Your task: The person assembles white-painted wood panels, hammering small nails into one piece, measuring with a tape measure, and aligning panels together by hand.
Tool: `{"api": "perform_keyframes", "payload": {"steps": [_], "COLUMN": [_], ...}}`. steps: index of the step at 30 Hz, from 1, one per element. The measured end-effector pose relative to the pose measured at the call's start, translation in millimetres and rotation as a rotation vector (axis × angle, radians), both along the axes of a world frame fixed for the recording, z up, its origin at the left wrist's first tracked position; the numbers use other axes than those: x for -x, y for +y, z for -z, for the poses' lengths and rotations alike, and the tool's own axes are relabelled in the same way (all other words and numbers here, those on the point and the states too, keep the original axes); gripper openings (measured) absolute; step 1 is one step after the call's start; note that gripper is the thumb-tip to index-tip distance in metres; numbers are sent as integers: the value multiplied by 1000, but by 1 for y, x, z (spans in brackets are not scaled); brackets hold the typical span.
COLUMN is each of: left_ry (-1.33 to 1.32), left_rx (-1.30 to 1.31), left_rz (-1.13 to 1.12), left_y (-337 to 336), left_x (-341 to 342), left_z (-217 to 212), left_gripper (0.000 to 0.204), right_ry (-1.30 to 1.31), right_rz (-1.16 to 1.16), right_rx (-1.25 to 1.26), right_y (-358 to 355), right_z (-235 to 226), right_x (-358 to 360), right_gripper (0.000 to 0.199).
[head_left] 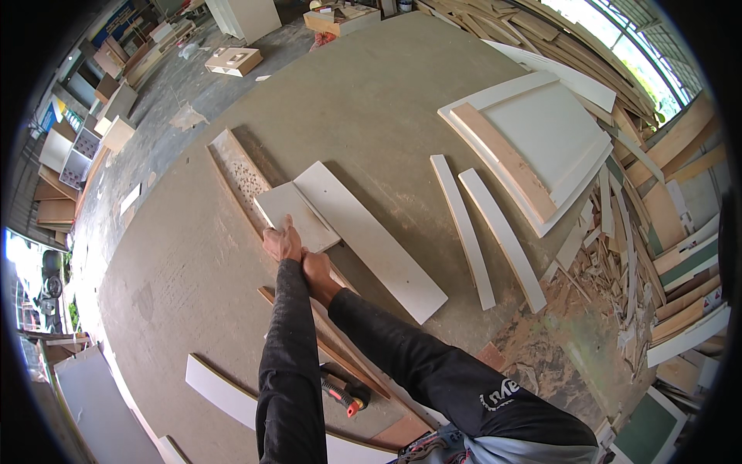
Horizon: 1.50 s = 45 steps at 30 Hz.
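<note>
My left hand point(284, 243) is closed on the near end of a short white board point(297, 213), its thumb extended along the top. That board lies across a long, shallow wooden channel point(243, 174) with speckled debris inside. Close beside it, my right hand point(315, 271) is curled at the board's near corner; its fingers are largely hidden, so what they hold cannot be made out. A long white panel point(371, 240) with small holes lies along the short board's right side. Below my wrists, a black and orange hand tool point(344, 393) lies next to a wooden strip point(363, 375).
Two narrow white strips point(464, 232) lie to the right, before a framed white panel point(533, 139). Scrap wood point(610, 255) is heaped at the right edge. A curved white board point(220, 390) lies at lower left. Small cabinets point(77, 155) stand at far left.
</note>
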<state>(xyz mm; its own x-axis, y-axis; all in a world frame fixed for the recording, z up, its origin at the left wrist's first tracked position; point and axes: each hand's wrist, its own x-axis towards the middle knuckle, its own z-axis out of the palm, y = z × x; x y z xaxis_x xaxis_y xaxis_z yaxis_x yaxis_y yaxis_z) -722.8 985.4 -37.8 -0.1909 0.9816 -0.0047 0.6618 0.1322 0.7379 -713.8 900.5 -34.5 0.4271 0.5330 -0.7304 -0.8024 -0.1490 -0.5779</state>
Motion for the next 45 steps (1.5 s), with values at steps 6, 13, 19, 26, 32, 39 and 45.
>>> {"api": "perform_keyframes", "payload": {"steps": [6, 13, 19, 26, 32, 39, 45], "left_ry": [41, 54, 44, 52, 47, 57, 50], "left_rx": [-60, -30, -42, -48, -15, -23, -14], "left_rz": [-26, -22, -12, -7, 4, -6, 3], "left_y": [-3, 1, 2, 8, 6, 9, 14], "left_x": [-6, -3, -9, -1, -9, -10, -7], "left_z": [-6, -5, -4, 2, -5, -1, 1], "left_gripper": [47, 51, 52, 52, 52, 54, 55], "right_ry": [-3, -33, -53, -105, -85, -147, -127], "right_rz": [-9, -18, -9, -58, -28, -79, -86], "right_rx": [36, 28, -1, 41, -11, 77, 75], "right_y": [8, 10, 11, 10, 13, 16, 18], "right_z": [17, 18, 21, 8, 22, 24, 22], "right_x": [0, 2, -3, 0, -2, -4, -3], "right_gripper": [41, 40, 40, 38, 38, 40, 41]}}
